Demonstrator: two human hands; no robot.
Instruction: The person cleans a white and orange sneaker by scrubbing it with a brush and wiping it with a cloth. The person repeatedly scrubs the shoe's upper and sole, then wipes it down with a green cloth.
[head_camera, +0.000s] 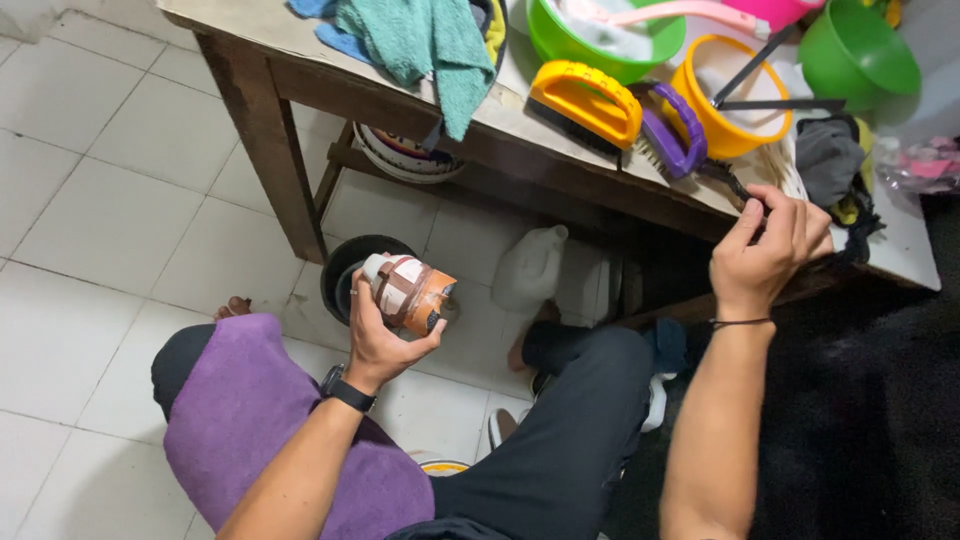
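A purple towel (260, 430) drapes over the person's raised left knee at seven o'clock, nearest the camera, beside the dark trouser leg (570, 440). Above it the left hand (385, 335), a black watch (348, 392) on its wrist, is curled firmly around an orange-and-white shoe (412, 292), holding it over the white tiled floor (90, 230) just in front of a dark bucket (355, 262). At two o'clock the right hand (765, 250) is closed on something thin and dark at the edge of the wooden table (300, 70); what it grips is too small to tell. On the table at twelve o'clock lie a yellow brush (588, 100), a purple brush (672, 130), a yellow bowl (735, 95) and a teal cloth (425, 45).
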